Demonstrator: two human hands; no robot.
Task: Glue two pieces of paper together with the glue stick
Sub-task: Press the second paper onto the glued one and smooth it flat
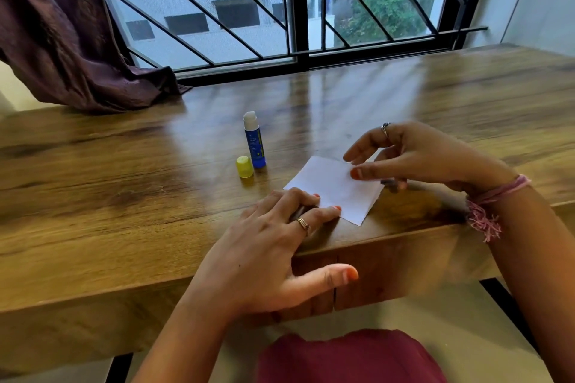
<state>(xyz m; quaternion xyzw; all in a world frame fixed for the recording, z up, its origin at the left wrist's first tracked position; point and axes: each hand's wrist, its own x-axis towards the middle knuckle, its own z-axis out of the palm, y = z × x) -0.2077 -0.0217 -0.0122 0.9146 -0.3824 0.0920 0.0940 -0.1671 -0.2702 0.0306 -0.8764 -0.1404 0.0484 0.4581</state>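
The left hand (273, 233) lies palm down, fingers extended and pressed flat, thumb spread out to the side. The right hand (413, 158) is raised, wrist bent, with fingers loosely curled and thumb and forefinger close together in a pinch.

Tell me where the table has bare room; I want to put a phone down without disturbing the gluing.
Free: the wide table stretch left of the glue stick and yellow cap, and the far right corner by the window. Crowded: the front edge, where the left hand and right hand work the white paper.
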